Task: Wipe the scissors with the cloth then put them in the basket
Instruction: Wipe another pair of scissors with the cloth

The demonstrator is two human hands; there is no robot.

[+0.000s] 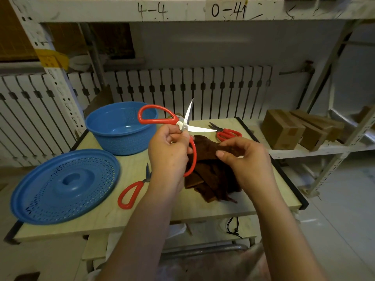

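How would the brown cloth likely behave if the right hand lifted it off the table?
The cloth would probably flop and drape, since it already lies in loose folds under the right hand. It looks light, held by fingertips alone. Its fuzzy surface likely gives a sure, non-slippery grip.

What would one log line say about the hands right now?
left hand: holds open scissors | right hand: pinches brown cloth | basket: no scissors inside | stage: wiping

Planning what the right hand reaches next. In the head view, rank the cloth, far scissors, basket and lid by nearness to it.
From the right hand:
1. Cloth, pinched in it.
2. Far scissors, just behind.
3. Basket, back left.
4. Lid, far left.
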